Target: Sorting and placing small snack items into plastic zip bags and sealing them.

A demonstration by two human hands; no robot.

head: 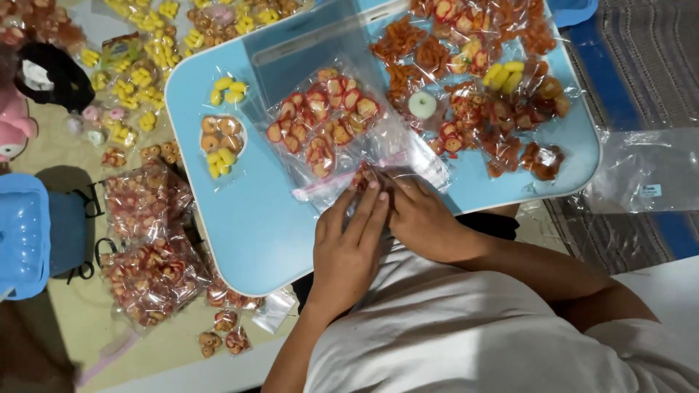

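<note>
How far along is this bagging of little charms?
Done, it seems: filled packets lie heaped on the floor, and more cover the blue tray table's far side. In hand: the left hand and right hand press the edge of a clear bag of red pieces. Left: loose yellow charms on the floor.

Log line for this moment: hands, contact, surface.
left hand: flat on clear plastic zip bag of red-and-tan pieces | right hand: pressing bag's near edge | surface: light blue tray table
</note>
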